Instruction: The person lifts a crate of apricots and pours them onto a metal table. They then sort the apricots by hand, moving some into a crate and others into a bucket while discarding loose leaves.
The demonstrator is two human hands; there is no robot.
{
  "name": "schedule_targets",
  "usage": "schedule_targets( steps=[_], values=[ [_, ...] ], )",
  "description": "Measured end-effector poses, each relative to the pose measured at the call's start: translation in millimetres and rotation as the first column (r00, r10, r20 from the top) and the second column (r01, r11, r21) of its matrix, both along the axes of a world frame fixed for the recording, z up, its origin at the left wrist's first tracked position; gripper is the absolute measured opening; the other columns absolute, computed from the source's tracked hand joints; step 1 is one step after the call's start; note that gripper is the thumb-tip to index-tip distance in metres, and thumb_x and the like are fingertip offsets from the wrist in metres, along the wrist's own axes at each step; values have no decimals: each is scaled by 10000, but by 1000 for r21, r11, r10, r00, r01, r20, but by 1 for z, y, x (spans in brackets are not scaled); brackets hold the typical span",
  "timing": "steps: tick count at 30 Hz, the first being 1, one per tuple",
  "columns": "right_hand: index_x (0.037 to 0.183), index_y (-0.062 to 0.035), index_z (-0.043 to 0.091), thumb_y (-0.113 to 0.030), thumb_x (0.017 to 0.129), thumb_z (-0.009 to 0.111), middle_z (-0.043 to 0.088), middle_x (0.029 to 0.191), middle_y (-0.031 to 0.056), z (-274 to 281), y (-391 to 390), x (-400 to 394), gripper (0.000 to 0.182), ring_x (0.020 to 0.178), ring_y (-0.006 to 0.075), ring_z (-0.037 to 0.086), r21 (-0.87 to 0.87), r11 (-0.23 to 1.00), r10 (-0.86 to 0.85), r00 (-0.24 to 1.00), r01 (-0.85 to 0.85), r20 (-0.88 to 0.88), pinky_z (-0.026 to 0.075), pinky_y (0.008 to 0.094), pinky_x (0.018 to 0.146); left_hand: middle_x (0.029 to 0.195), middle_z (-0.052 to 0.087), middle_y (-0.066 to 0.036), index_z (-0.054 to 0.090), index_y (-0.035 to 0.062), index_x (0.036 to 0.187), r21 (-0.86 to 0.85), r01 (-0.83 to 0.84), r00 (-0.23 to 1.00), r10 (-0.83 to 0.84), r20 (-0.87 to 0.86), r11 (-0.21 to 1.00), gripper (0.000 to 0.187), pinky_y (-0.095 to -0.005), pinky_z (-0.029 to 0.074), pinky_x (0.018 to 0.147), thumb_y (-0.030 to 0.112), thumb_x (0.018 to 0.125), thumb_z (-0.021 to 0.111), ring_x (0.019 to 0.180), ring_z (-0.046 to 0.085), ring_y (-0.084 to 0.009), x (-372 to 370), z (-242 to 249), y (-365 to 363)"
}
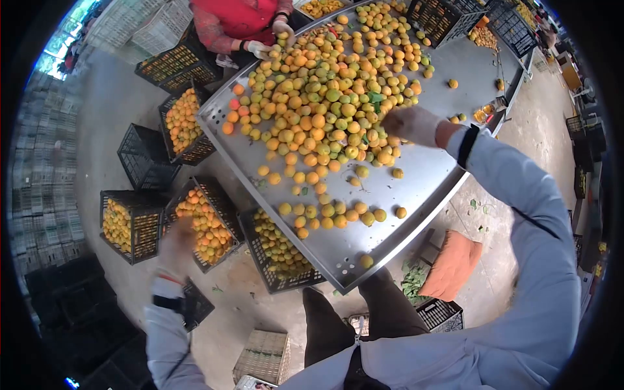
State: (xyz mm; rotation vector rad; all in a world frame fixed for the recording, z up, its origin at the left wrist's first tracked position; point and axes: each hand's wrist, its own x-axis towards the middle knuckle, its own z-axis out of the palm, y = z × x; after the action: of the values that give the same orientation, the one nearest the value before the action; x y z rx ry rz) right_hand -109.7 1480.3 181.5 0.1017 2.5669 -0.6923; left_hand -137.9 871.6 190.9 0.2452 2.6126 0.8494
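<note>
A big pile of orange and yellow-green fruits covers a tilted steel sorting table. My right hand reaches over the right side of the pile, fingers curled down among the fruits; whether it holds one is hidden. My left hand, blurred, hovers over a black crate of orange fruits on the floor at the left; its grasp is unclear.
Several black crates stand along the table's left edge, some full, one empty. Another person in red works at the far side. An orange cloth and crates lie on the floor by my legs.
</note>
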Motion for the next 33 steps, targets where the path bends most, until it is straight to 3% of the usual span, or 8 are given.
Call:
schedule_targets(
  steps=[2,6,7,12,17,20,28,33],
  values=[
    [1239,-85,632,-299,956,594,668,1179,117,-57,38,-24,356,1025,254,657,-352,900,-330,929,257,-167,526,365,893,1130,697,-176,619,62,1288,-470,328,944,-300,136,819,426,-398,521,910,180,882,667,1100,650,-314,43,-40,72],
    [1346,-119,565,-299,940,626,651,1200,55,-188,80,6,448,1020,206,641,-719,48,-891,356,694,284,532,344,867,1141,687,-130,626,1,1244,286,-285,941,211,264,915,331,-335,549,840,106,931,622,995,674,-241,128,-188,120],
    [1316,-104,593,-309,931,626,665,1151,57,-207,78,35,438,1015,195,637,-611,148,-904,357,778,235,531,346,851,1157,671,-106,621,-25,1231,354,-770,619,484,619,531,303,-298,555,814,76,946,607,943,676,-206,150,-201,144],
    [1371,-80,552,-388,893,623,631,1301,177,-380,141,146,573,1258,330,554,-207,427,-903,401,880,-154,411,370,1063,1193,644,-123,571,-59,1286,369,-579,751,300,588,727,348,-318,546,892,34,951,592,1028,644,-179,172,-246,218],
    [1418,-148,511,-521,894,569,518,1417,140,-360,111,149,645,1302,305,498,292,145,-972,192,945,-139,409,398,1080,1222,643,-147,557,-53,1308,386,-896,444,401,801,221,360,-302,516,929,46,962,575,1090,644,-205,118,-239,253],
    [1483,-193,424,-543,929,467,451,1478,114,-409,90,146,656,1368,323,398,498,41,-888,260,866,-379,331,434,1122,1218,646,-161,543,-51,1321,321,-440,892,366,266,838,379,-320,514,932,68,963,568,1105,640,-221,91,-251,266],
    [1464,-159,435,-551,926,354,469,1435,120,-448,77,145,671,1261,322,447,543,-106,-654,353,833,-669,319,428,1062,1117,648,-166,604,62,1212,-5,251,890,-233,-393,968,446,-470,472,916,140,790,724,1030,614,-359,-38,-296,380],
    [1404,-150,476,-529,920,361,464,1446,120,-416,69,129,625,1295,302,431,496,-39,-802,269,868,-534,304,417,1079,1081,647,-152,612,74,1087,-355,69,912,-204,-357,932,455,-460,458,936,322,736,763,1047,612,-335,-54,-329,433]
  ],
)
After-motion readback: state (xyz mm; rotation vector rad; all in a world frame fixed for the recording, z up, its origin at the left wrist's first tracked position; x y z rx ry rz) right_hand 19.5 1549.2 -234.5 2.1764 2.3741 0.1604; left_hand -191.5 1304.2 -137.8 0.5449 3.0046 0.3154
